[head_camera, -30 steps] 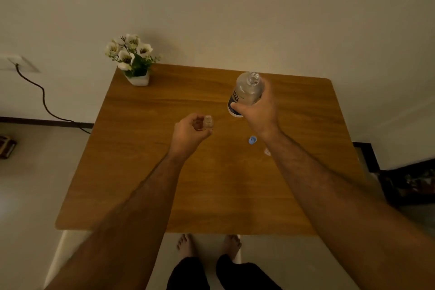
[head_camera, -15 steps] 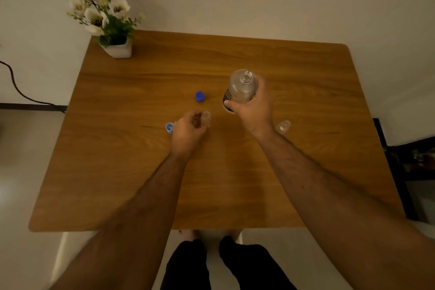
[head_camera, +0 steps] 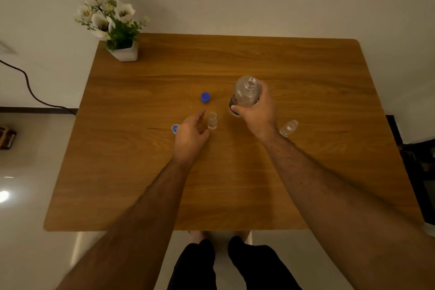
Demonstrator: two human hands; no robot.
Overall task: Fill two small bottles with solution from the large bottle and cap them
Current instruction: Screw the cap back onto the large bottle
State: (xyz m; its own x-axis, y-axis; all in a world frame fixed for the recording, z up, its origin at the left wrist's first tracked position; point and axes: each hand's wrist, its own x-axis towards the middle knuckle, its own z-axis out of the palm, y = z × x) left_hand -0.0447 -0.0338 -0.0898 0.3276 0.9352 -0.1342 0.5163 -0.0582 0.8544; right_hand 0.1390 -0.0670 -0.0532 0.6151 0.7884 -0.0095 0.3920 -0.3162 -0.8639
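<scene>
Beside left hand [head_camera: 189, 135], small bottle [head_camera: 212, 120] stands.

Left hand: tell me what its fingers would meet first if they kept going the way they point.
Probably the small uncapped clear bottle standing just ahead of the left hand fingers; they might pass beside it, since depth is unclear.

The near half of the tabletop [head_camera: 230, 195] lies bare under both forearms. Mid-table is crowded: an upright small bottle [head_camera: 212, 120] just beside the left hand [head_camera: 189, 135], a blue cap [head_camera: 205, 97] behind it, a pale cap [head_camera: 175, 129] at that hand's left, another small bottle [head_camera: 288, 128] lying right. A flower pot [head_camera: 123, 53] blocks the far left corner.
</scene>
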